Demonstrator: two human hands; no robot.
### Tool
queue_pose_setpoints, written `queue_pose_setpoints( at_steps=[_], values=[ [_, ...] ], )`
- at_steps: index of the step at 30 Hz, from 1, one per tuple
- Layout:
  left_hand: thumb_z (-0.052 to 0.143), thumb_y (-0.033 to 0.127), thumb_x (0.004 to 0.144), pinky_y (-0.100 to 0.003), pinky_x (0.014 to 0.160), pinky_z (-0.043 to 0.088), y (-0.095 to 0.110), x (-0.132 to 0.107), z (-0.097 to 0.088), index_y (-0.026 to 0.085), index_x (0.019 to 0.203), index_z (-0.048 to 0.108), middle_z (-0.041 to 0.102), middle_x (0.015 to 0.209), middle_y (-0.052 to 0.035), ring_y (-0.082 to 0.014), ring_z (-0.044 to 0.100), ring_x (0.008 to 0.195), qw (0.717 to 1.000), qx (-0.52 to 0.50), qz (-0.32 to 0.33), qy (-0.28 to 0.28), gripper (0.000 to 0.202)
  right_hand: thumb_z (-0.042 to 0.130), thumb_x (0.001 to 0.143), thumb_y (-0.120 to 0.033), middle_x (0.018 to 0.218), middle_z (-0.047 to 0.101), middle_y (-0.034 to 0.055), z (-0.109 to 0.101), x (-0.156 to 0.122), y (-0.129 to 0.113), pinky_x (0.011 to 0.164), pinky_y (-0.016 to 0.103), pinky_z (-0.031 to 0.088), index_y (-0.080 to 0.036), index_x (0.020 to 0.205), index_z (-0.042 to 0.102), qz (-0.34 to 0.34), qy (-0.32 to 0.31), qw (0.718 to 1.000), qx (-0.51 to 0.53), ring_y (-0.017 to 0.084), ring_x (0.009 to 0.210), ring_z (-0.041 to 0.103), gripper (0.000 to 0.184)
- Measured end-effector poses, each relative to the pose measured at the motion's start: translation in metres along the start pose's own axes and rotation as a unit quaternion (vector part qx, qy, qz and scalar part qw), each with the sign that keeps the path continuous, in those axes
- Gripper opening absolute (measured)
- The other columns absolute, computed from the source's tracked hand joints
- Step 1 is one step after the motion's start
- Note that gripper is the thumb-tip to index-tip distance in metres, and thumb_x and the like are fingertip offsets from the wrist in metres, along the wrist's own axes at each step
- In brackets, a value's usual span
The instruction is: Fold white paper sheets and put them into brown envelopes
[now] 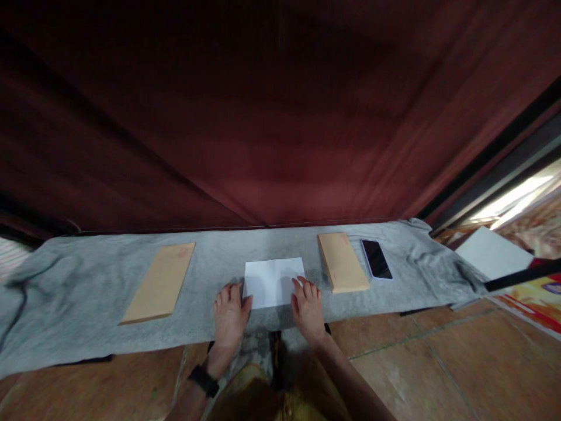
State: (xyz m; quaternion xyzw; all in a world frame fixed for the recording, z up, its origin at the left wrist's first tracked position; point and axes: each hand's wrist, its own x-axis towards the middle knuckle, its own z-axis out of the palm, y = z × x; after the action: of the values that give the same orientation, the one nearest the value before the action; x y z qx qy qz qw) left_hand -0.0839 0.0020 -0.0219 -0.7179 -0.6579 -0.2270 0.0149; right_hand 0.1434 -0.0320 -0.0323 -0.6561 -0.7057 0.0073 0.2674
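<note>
A white sheet of paper (272, 286) lies flat on a grey cloth in front of me. My left hand (230, 313) is at its left edge, thumb over the near left corner and the other fingers loosely bent and apart beside it. Over the right edge rests my right hand (307, 307), its fingertips and thumb touching the paper with gaps between the fingers. Neither hand lifts the sheet. To the right stands a thick stack of brown envelopes (343, 263). Farther left lies another brown envelope pile (162, 280), thinner and set at a slant.
A smartphone (377, 259) with a dark screen lies right of the envelope stack. The grey cloth (219, 248) covers a long, narrow surface, wrinkled at both ends. Behind it hangs a dark red curtain (280, 146). Tiled floor (407, 362) shows in front, with colourful packaging (534, 298) at right.
</note>
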Motion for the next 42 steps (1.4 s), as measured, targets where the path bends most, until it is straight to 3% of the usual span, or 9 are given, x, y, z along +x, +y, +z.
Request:
queue_pose_setpoints(
  at_steps=[2, 6, 10, 14, 20, 27, 34, 42],
  values=[
    [0.047, 0.031, 0.097, -0.051, 0.096, 0.050, 0.017, -0.005, 0.003, 0.015, 0.135, 0.054, 0.056, 0.138, -0.0196, -0.0339, 0.056, 0.122, 0.999, -0.030, 0.040, 0.008, 0.042, 0.041, 0.101, -0.020, 0.147, 0.054, 0.0125, 0.004, -0.001, -0.018, 0.105, 0.048, 0.042, -0.021, 0.145, 0.050, -0.025, -0.018, 0.999, 0.021, 0.029, 0.130, 0.049, 0.045],
    [0.034, 0.018, 0.100, -0.049, 0.114, 0.041, 0.042, -0.028, 0.020, 0.018, 0.150, 0.041, 0.047, 0.154, -0.0145, -0.0274, 0.041, 0.145, 0.986, -0.078, 0.148, -0.011, 0.051, 0.037, 0.101, -0.016, 0.152, 0.052, 0.0096, 0.013, -0.010, -0.040, 0.118, 0.047, 0.032, -0.018, 0.149, 0.048, -0.058, -0.052, 0.996, 0.034, 0.024, 0.143, 0.040, 0.048],
    [0.032, 0.021, 0.102, -0.050, 0.117, 0.040, 0.042, -0.053, 0.031, 0.014, 0.155, 0.034, 0.046, 0.156, -0.0161, -0.0262, 0.038, 0.148, 0.983, -0.056, 0.169, -0.041, 0.054, 0.039, 0.100, -0.015, 0.155, 0.049, 0.0087, 0.013, -0.024, -0.033, 0.123, 0.049, 0.027, -0.019, 0.151, 0.045, -0.088, -0.084, 0.992, 0.023, 0.023, 0.147, 0.038, 0.051],
    [0.037, 0.028, 0.102, -0.055, 0.121, 0.035, 0.037, -0.065, 0.026, 0.015, 0.152, 0.042, 0.044, 0.158, -0.0147, -0.0285, 0.035, 0.150, 0.978, -0.020, 0.191, -0.077, 0.051, 0.045, 0.099, -0.017, 0.158, 0.045, 0.0096, 0.012, -0.035, -0.021, 0.123, 0.053, 0.026, -0.020, 0.153, 0.043, -0.115, -0.100, 0.988, 0.005, 0.025, 0.147, 0.038, 0.054],
    [0.041, 0.034, 0.103, -0.054, 0.122, 0.033, 0.039, -0.072, 0.020, 0.017, 0.153, 0.041, 0.038, 0.162, -0.0136, -0.0288, 0.030, 0.152, 0.980, 0.007, 0.178, -0.089, 0.053, 0.047, 0.099, -0.020, 0.159, 0.043, 0.0085, 0.011, -0.043, -0.012, 0.123, 0.053, 0.026, -0.022, 0.154, 0.041, -0.129, -0.103, 0.986, 0.012, 0.027, 0.147, 0.038, 0.056],
    [0.045, 0.040, 0.102, -0.055, 0.121, 0.032, 0.037, -0.081, 0.014, 0.013, 0.154, 0.038, 0.034, 0.162, -0.0194, -0.0320, 0.026, 0.153, 0.988, 0.024, 0.133, -0.075, 0.059, 0.045, 0.103, -0.026, 0.158, 0.044, 0.0077, 0.007, -0.050, 0.002, 0.121, 0.052, 0.030, -0.024, 0.153, 0.043, -0.103, -0.100, 0.990, 0.007, 0.027, 0.146, 0.040, 0.051],
    [0.043, 0.042, 0.102, -0.056, 0.121, 0.032, 0.028, -0.087, 0.011, 0.011, 0.158, 0.028, 0.032, 0.162, -0.0206, -0.0326, 0.030, 0.151, 0.993, 0.018, 0.096, -0.062, 0.066, 0.042, 0.104, -0.026, 0.160, 0.042, 0.0096, 0.001, -0.060, 0.022, 0.120, 0.053, 0.029, -0.022, 0.158, 0.035, -0.087, -0.071, 0.994, -0.007, 0.028, 0.147, 0.038, 0.054],
    [0.042, 0.045, 0.102, -0.057, 0.122, 0.029, 0.027, -0.086, 0.003, 0.009, 0.158, 0.030, 0.035, 0.160, -0.0222, -0.0340, 0.032, 0.150, 0.994, 0.020, 0.078, -0.074, 0.068, 0.038, 0.105, -0.026, 0.160, 0.041, 0.0109, -0.003, -0.069, 0.040, 0.120, 0.054, 0.027, -0.020, 0.159, 0.031, -0.081, -0.062, 0.995, -0.014, 0.029, 0.148, 0.036, 0.055]
  ],
)
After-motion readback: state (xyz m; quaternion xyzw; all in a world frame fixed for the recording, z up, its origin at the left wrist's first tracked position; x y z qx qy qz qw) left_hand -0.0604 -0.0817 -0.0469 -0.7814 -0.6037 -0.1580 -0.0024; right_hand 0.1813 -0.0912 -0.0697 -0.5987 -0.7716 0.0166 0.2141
